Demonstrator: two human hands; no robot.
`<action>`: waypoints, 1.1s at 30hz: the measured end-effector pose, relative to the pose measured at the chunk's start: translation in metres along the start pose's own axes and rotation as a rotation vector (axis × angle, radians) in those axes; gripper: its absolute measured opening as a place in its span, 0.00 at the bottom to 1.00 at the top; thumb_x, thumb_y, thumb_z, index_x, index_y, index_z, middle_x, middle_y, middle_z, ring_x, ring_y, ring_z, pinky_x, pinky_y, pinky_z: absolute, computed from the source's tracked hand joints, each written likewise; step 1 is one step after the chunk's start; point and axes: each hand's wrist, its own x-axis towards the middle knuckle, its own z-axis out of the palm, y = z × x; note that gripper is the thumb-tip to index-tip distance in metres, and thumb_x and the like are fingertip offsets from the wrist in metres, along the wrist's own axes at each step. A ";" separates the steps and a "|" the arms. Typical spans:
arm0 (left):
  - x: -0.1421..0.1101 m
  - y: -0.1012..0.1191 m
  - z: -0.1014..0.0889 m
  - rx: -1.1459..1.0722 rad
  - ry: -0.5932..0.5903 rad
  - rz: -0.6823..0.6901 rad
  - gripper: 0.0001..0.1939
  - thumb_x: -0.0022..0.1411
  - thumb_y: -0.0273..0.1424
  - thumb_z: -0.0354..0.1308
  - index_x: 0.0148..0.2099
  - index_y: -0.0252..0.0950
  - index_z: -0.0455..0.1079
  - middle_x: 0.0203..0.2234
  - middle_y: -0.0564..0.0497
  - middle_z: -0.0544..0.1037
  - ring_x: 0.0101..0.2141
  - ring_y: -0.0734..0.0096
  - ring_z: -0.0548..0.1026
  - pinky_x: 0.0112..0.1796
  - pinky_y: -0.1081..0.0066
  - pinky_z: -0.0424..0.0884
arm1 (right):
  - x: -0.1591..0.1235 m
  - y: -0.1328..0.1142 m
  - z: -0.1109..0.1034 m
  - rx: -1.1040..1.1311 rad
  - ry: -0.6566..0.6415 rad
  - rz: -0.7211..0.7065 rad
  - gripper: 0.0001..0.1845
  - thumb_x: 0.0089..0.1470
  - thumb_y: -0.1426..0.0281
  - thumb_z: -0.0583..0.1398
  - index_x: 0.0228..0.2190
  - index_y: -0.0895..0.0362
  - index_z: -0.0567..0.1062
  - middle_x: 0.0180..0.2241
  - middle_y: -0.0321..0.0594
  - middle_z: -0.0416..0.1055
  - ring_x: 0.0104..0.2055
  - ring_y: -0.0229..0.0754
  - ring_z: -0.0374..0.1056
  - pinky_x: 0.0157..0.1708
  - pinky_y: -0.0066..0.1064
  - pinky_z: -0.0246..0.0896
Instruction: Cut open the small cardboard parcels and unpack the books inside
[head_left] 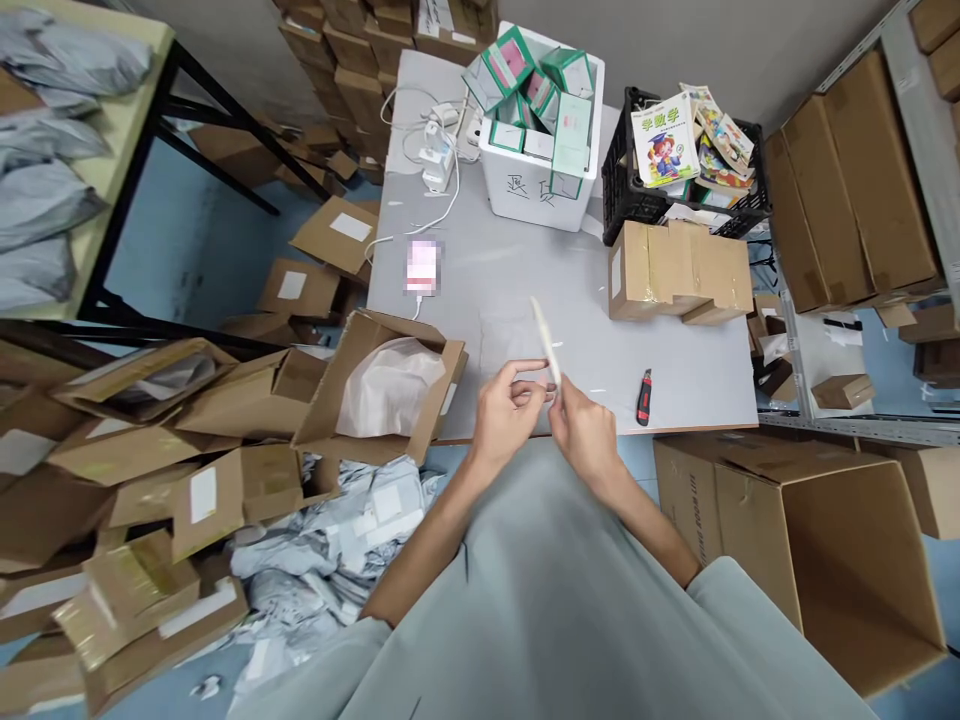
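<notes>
Over the near edge of the table, both my hands meet at a thin, pale yellowish-white flat piece (547, 335) seen nearly edge-on; its kind cannot be made out. My right hand (589, 435) is closed around its lower end. On the other side, my left hand (504, 410) has its fingers bent in a pinch against the same piece, the index finger stretched to its edge. A clear plastic sheet or bag (506, 340) seems to lie on the table just behind. To the right rests a red and black box cutter (644, 397).
An open carton (450, 400) with white wrapping stands left of my hands. Farther back are a white bin (536, 205) of green boxes, a black crate (622, 190) of books and brown boxes (679, 270). Cables and a phone (422, 268) lie back left. Cartons crowd the floor.
</notes>
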 end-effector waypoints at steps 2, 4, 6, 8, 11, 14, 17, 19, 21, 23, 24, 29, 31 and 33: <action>0.007 -0.007 -0.002 -0.042 -0.033 0.039 0.22 0.71 0.48 0.62 0.57 0.39 0.75 0.52 0.41 0.86 0.48 0.57 0.86 0.51 0.59 0.83 | 0.014 0.012 -0.004 0.152 0.025 0.028 0.16 0.65 0.65 0.61 0.51 0.51 0.82 0.48 0.47 0.86 0.53 0.58 0.82 0.53 0.42 0.76; 0.017 -0.018 -0.011 0.060 0.018 0.113 0.23 0.71 0.49 0.64 0.59 0.39 0.76 0.58 0.40 0.83 0.59 0.52 0.82 0.61 0.54 0.78 | 0.026 0.026 -0.005 0.362 0.008 0.058 0.14 0.60 0.64 0.64 0.46 0.51 0.83 0.44 0.44 0.87 0.50 0.54 0.83 0.50 0.40 0.77; 0.026 -0.034 -0.025 0.190 0.129 0.157 0.25 0.68 0.49 0.67 0.60 0.40 0.77 0.64 0.38 0.79 0.67 0.49 0.75 0.69 0.50 0.69 | 0.033 0.038 -0.005 0.542 -0.022 0.089 0.16 0.56 0.62 0.65 0.45 0.53 0.84 0.44 0.44 0.87 0.46 0.52 0.83 0.46 0.38 0.79; 0.031 -0.050 -0.041 0.212 0.209 0.105 0.31 0.65 0.51 0.70 0.63 0.39 0.76 0.66 0.36 0.76 0.68 0.46 0.73 0.70 0.49 0.67 | 0.033 0.046 -0.005 0.640 -0.038 0.120 0.21 0.53 0.59 0.67 0.46 0.55 0.84 0.42 0.43 0.87 0.41 0.49 0.82 0.39 0.35 0.78; 0.031 -0.068 -0.058 0.057 0.090 -0.109 0.39 0.58 0.55 0.74 0.63 0.36 0.77 0.60 0.34 0.82 0.61 0.44 0.79 0.63 0.49 0.75 | 0.028 0.052 -0.012 0.695 -0.035 0.160 0.25 0.52 0.56 0.68 0.47 0.57 0.85 0.39 0.43 0.86 0.32 0.43 0.76 0.27 0.30 0.70; 0.027 -0.070 -0.063 -0.085 -0.101 -0.219 0.36 0.54 0.57 0.76 0.55 0.35 0.82 0.47 0.38 0.87 0.51 0.49 0.83 0.54 0.54 0.80 | 0.028 0.053 -0.021 0.738 -0.030 0.164 0.27 0.51 0.54 0.69 0.47 0.59 0.85 0.38 0.44 0.86 0.28 0.38 0.69 0.23 0.28 0.64; 0.023 -0.063 -0.061 -0.127 -0.094 -0.184 0.38 0.55 0.55 0.76 0.59 0.35 0.81 0.34 0.49 0.85 0.40 0.61 0.82 0.47 0.63 0.79 | 0.031 0.052 -0.027 0.758 -0.031 0.138 0.32 0.51 0.54 0.70 0.53 0.59 0.84 0.31 0.38 0.82 0.25 0.36 0.63 0.23 0.27 0.61; 0.022 -0.057 -0.060 -0.125 -0.081 -0.153 0.40 0.56 0.54 0.76 0.64 0.36 0.79 0.31 0.53 0.83 0.37 0.66 0.81 0.46 0.66 0.78 | 0.032 0.050 -0.030 0.755 -0.044 0.117 0.37 0.53 0.55 0.70 0.61 0.57 0.81 0.27 0.32 0.79 0.25 0.36 0.62 0.24 0.27 0.62; 0.022 -0.053 -0.061 -0.108 -0.081 -0.137 0.35 0.57 0.53 0.75 0.59 0.37 0.83 0.35 0.49 0.86 0.41 0.62 0.82 0.48 0.65 0.78 | 0.033 0.048 -0.032 0.734 -0.045 0.113 0.36 0.54 0.55 0.70 0.62 0.55 0.81 0.27 0.31 0.79 0.27 0.36 0.64 0.27 0.28 0.65; 0.022 -0.052 -0.063 -0.091 -0.086 -0.154 0.27 0.58 0.53 0.73 0.48 0.36 0.86 0.42 0.42 0.88 0.47 0.54 0.83 0.49 0.62 0.79 | 0.033 0.047 -0.034 0.703 -0.025 0.125 0.30 0.55 0.53 0.69 0.54 0.56 0.85 0.31 0.36 0.82 0.31 0.39 0.70 0.29 0.29 0.68; 0.023 -0.052 -0.065 -0.093 -0.088 -0.169 0.24 0.60 0.53 0.72 0.44 0.36 0.87 0.44 0.41 0.88 0.48 0.51 0.83 0.49 0.61 0.79 | 0.033 0.046 -0.034 0.696 -0.014 0.134 0.27 0.56 0.51 0.68 0.49 0.56 0.87 0.33 0.39 0.83 0.34 0.41 0.73 0.30 0.29 0.70; 0.027 -0.058 -0.071 -0.218 -0.172 -0.164 0.20 0.62 0.48 0.65 0.41 0.37 0.85 0.38 0.42 0.86 0.42 0.55 0.81 0.39 0.64 0.76 | 0.032 0.049 -0.038 0.797 -0.092 0.178 0.25 0.57 0.48 0.66 0.41 0.57 0.86 0.40 0.48 0.87 0.44 0.53 0.84 0.29 0.31 0.73; 0.029 -0.059 -0.069 -0.192 -0.181 -0.126 0.17 0.62 0.48 0.67 0.38 0.38 0.82 0.32 0.45 0.83 0.35 0.61 0.79 0.37 0.66 0.74 | 0.032 0.052 -0.039 0.806 -0.123 0.181 0.24 0.53 0.49 0.72 0.40 0.56 0.84 0.42 0.50 0.87 0.46 0.55 0.85 0.28 0.30 0.72; 0.030 -0.058 -0.064 -0.132 -0.156 -0.106 0.19 0.62 0.50 0.70 0.33 0.38 0.79 0.26 0.49 0.79 0.29 0.66 0.75 0.36 0.67 0.73 | 0.033 0.055 -0.037 0.792 -0.124 0.191 0.27 0.48 0.47 0.76 0.37 0.55 0.81 0.40 0.51 0.88 0.42 0.54 0.86 0.27 0.28 0.71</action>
